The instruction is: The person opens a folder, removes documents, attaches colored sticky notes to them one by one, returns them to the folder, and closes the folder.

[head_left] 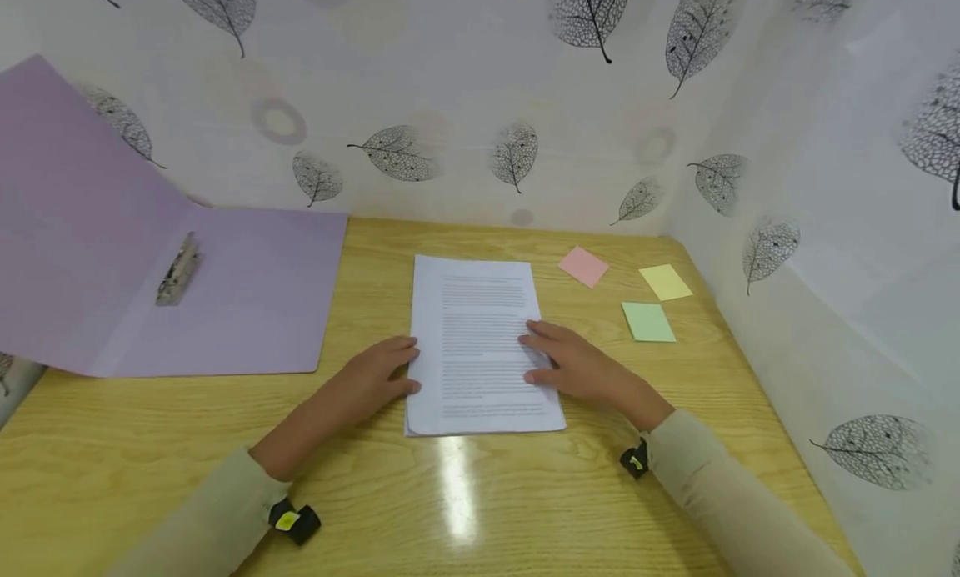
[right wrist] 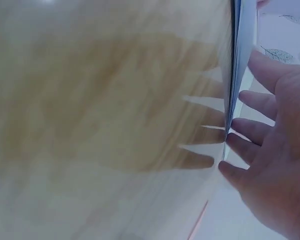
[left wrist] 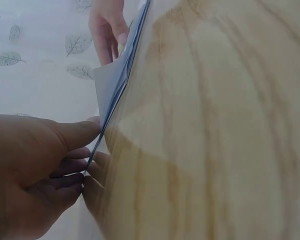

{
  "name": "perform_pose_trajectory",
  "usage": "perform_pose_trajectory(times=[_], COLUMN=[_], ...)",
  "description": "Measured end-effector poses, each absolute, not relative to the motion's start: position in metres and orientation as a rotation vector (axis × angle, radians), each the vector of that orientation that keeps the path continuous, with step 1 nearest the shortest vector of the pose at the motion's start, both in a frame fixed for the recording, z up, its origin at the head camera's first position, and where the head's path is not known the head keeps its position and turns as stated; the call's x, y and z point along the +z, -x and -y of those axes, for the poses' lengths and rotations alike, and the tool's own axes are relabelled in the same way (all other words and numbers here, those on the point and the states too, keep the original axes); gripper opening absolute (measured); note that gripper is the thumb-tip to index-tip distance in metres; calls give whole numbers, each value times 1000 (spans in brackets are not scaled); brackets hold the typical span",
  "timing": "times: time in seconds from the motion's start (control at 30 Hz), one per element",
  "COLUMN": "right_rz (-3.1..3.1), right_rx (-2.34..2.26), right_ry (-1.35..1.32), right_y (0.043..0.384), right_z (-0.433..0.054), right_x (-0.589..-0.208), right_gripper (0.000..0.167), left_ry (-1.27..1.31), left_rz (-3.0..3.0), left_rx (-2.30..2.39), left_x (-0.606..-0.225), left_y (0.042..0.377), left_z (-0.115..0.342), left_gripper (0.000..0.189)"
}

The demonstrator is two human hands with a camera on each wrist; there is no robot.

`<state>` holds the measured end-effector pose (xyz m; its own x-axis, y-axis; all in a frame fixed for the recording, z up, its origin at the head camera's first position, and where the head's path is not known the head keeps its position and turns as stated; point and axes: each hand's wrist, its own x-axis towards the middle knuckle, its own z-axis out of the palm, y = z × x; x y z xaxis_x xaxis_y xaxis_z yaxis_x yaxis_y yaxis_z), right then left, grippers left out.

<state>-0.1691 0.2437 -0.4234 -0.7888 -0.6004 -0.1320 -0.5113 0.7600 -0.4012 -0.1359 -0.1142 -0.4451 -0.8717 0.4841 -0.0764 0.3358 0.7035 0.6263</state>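
A stack of printed paper sheets (head_left: 483, 352) lies flat on the wooden table, its edges slightly uneven at the lower left corner. At its left edge, the fingertips of my left hand (head_left: 372, 375) touch the paper. My right hand (head_left: 581, 364) has its fingers extended against the right edge, overlapping the margin in the head view. In the left wrist view, the thumb (left wrist: 77, 134) reaches the edge of the stack. The spread fingers of the right hand (right wrist: 277, 135) meet the side of the sheets in the right wrist view.
An open purple folder (head_left: 258, 302) with a metal clip (head_left: 178, 270) lies at the left, its cover raised. Pink (head_left: 583, 266), yellow (head_left: 666, 282) and green sticky notes (head_left: 648, 322) lie at the right. A leaf-patterned wall covering (head_left: 450, 77) bounds the back and right of the table.
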Motion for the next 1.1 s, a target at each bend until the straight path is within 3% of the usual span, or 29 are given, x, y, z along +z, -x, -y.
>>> perform_pose_trajectory(times=[0.33,0.57,1.1], right_rz=[-2821,-3022,-2922], right_rx=[-785,-701,-655], right_ry=[508,356,58], right_y=[237,289,307], right_z=[-276,-311,-325], right_x=[-423,-431,-435], right_gripper=[55,52,64], left_ry=[-629,-629,-646], left_rz=[-2692,-2691,-2696], left_rx=[938,946,939], left_x=[-442,-442,-442], left_y=[129,128,131], left_z=[114,114,116], left_gripper=[60,60,61])
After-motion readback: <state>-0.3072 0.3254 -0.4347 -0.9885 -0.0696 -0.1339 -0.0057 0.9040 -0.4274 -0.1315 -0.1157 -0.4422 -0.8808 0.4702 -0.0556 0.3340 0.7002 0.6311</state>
